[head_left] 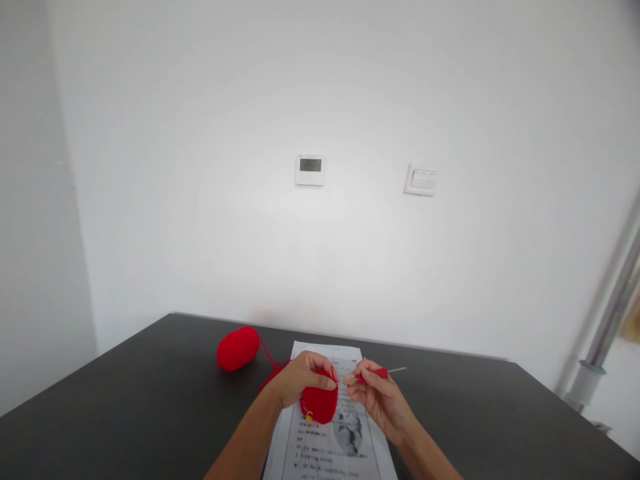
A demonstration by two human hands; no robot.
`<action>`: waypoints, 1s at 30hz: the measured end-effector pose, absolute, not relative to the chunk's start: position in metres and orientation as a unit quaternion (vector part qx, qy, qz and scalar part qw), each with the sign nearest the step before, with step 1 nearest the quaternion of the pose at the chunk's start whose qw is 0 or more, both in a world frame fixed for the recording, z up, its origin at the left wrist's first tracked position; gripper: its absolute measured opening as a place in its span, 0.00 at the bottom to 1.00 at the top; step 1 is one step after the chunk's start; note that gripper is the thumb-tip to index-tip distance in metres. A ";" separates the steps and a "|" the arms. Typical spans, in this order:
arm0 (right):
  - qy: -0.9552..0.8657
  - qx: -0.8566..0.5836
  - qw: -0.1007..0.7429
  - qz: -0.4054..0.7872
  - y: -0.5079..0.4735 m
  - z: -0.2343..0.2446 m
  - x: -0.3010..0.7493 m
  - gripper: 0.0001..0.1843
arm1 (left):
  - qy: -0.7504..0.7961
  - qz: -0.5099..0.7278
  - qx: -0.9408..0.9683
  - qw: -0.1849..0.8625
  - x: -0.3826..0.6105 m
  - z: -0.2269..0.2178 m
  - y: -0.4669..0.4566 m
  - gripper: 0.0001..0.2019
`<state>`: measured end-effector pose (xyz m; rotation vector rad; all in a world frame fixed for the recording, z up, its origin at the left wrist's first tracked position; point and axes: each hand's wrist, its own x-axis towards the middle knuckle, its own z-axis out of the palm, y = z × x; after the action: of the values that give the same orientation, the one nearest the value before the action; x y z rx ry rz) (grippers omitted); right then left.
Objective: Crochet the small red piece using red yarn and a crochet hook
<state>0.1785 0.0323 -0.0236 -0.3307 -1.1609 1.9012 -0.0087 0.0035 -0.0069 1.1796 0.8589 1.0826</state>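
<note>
My left hand [306,377] is closed on a red crocheted piece [321,404], pinching its upper edge between thumb and fingers. A small yellow stitch marker [309,417] hangs at the lower left of that piece. In my right hand [374,395] is a crochet hook [379,373] with a red grip, its thin end pointing right. The hook's other tip reaches to the edge of the crocheted piece beside my left thumb. Red yarn runs from behind my left hand to a ball of red yarn [238,349] on the table.
A printed sheet [330,460] with text and a grey picture lies under my hands on the dark table [190,407]. Behind stands a white wall with a thermostat [310,171] and a light switch [421,181]. A metal pipe [613,327] rises at the right.
</note>
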 end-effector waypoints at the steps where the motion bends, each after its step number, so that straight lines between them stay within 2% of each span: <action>1: -0.460 -0.136 0.441 0.758 0.031 -0.025 0.176 0.11 | 0.372 0.478 0.503 0.617 -0.008 -0.007 0.004 0.11; 5: -0.503 -0.137 0.489 0.699 0.026 -0.025 0.169 0.08 | 0.354 0.512 0.460 0.634 -0.005 -0.010 0.006 0.13; 9: -0.661 -0.159 0.526 0.510 0.023 -0.023 0.171 0.06 | 0.336 0.532 0.417 0.656 -0.003 -0.016 0.008 0.13; 13: -0.817 -0.115 0.489 0.284 0.024 -0.017 0.180 0.09 | 0.336 0.521 0.406 0.672 -0.002 -0.022 0.011 0.13; 17: -0.874 -0.073 0.457 0.151 0.026 -0.013 0.186 0.15 | 0.346 0.509 0.406 0.675 0.000 -0.025 0.013 0.13; 22: -0.875 -0.085 0.463 0.110 0.025 -0.012 0.186 0.16 | 0.355 0.518 0.402 0.666 0.005 -0.022 0.012 0.14; 30: -0.856 -0.105 0.479 0.164 0.026 -0.015 0.183 0.14 | 0.370 0.547 0.401 0.636 0.007 -0.022 0.011 0.12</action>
<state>0.1829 0.0263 -0.0147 -0.2570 -2.0884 0.4000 0.0067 0.0115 -0.0219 0.9153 0.8445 1.2488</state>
